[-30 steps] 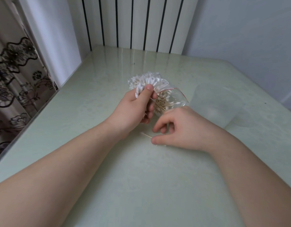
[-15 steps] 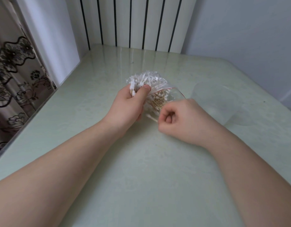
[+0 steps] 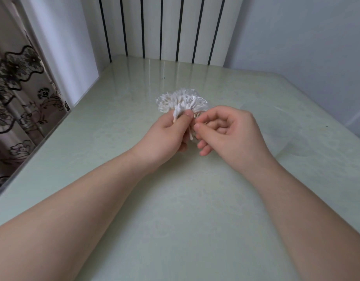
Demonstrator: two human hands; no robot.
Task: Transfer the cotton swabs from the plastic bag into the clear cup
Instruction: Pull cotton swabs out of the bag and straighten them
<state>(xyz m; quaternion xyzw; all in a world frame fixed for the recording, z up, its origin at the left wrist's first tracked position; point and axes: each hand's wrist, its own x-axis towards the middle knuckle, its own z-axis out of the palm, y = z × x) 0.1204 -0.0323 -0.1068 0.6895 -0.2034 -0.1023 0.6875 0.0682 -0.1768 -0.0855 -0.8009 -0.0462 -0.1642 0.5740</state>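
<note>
two hands meet above the bench [image 3: 175, 220]: we note the left hand [image 3: 171, 130] gripping cotton swabs [image 3: 179, 100] in the plastic bag [image 3: 205, 104], sticks toward us, right hand [image 3: 229, 132] curled at their ends, hold unclear, clear cup [image 3: 280, 130] just right of it.

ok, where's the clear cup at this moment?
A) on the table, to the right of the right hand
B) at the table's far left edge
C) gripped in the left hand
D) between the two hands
A: the clear cup is on the table just right of the right hand, and no hand grips it. The left hand grips the cotton swabs.
</note>
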